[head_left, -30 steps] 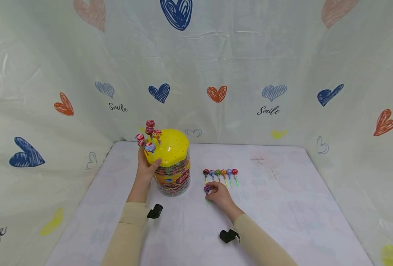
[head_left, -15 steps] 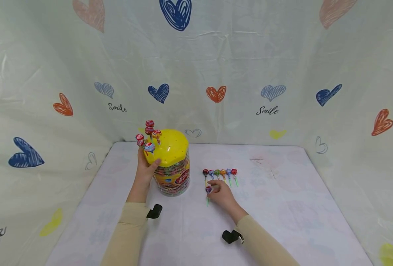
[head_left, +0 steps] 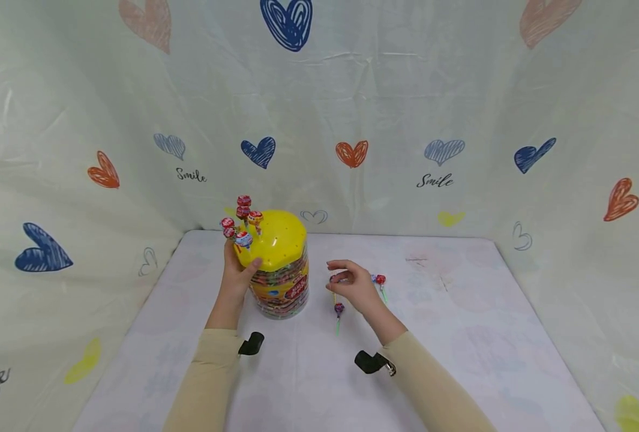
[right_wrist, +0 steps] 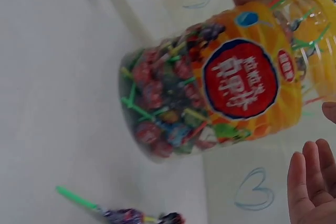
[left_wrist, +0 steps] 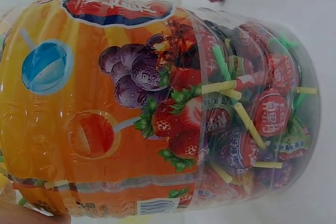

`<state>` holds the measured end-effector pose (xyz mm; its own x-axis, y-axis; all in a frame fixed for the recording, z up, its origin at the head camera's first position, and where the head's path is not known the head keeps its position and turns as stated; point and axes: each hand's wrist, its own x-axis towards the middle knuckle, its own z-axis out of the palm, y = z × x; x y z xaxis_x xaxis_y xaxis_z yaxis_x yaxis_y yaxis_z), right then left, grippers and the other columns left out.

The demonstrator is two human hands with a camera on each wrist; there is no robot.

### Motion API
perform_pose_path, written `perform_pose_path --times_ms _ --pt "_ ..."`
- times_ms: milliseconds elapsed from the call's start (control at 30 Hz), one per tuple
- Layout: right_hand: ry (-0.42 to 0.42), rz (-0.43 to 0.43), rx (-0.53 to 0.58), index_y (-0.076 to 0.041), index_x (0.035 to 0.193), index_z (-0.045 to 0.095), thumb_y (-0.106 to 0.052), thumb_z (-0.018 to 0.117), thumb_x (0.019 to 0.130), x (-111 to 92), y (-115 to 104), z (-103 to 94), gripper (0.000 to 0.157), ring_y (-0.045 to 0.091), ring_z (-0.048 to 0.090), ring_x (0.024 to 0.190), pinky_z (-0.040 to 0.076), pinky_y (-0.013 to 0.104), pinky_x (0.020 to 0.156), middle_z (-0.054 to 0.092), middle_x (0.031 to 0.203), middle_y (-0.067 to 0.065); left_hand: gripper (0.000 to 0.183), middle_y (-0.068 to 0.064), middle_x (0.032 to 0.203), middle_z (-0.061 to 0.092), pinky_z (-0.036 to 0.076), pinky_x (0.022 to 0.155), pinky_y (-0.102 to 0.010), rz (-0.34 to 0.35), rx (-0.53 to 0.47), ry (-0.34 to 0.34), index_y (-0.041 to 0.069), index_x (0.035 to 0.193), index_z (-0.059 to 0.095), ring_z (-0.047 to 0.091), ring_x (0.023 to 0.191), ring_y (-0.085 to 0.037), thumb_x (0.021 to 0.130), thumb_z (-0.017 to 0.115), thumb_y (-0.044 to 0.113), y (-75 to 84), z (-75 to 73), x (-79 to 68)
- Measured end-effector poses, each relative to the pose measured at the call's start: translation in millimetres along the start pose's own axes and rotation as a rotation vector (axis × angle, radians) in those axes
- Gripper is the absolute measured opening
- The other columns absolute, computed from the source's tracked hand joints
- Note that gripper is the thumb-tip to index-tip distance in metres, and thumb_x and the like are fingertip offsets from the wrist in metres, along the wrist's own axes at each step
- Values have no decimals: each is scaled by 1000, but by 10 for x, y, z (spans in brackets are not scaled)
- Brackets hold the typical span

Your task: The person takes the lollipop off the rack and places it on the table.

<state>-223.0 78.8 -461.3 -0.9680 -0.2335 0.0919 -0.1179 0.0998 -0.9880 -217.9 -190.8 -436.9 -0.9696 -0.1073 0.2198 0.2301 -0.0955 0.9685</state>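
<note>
Yellow in colour, the lid (head_left: 278,237) of the jar (head_left: 287,288) is gripped at its left side by the left hand (head_left: 237,279); the thumb is laid over the near edge, and the other fingers are largely hidden. The jar is stood on the table (head_left: 449,336) and packed with wrapped sweets (left_wrist: 270,114). Into the lid's left part, 6 lollipops (head_left: 243,239) are inserted, just above the left fingers.

The right hand (head_left: 354,289) is held over the row of lollipops (head_left: 381,279), most of which is covered by it. Its fingers are extended and parted from the thumb. A purple lollipop (head_left: 339,308) with a green stick is laid on the table, nearer to the wearer than these fingers and apart from them. End to end with it, a dark-headed lollipop (right_wrist: 170,218) is placed; in the head view, it is partly covered by the right fingers, and contact cannot be confirmed.
</note>
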Motion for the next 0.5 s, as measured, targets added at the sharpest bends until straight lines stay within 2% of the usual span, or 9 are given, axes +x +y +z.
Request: perform_pose_path --times_ms 133,333,500 --pt "-27 -76 25 -1 125 61 4 72 84 59 -313 67 43 33 59 99 54 27 80 60 122 17 75 -2 153 30 15 118 -35 2 -6 1 23 150 14 28 139 -18 95 64 17 3 5 -8" --pt "-57 -277 64 8 123 58 8 67 87 58 -761 204 37 39 54 106 47 48 96 58 122 24 81 -1 155 27 15 118 -36 -27 1 10 26 153 9 26 140 -18 95 65 20 -5 -1 -15" --pt "-62 -388 63 9 120 58 10 67 86 85 -987 362 35 37 54 109 43 48 102 59 120 21 81 -1 156 25 14 118 -37 -39 1 19 25 154 9 25 141 -18 95 64 19 -6 -5 -13"
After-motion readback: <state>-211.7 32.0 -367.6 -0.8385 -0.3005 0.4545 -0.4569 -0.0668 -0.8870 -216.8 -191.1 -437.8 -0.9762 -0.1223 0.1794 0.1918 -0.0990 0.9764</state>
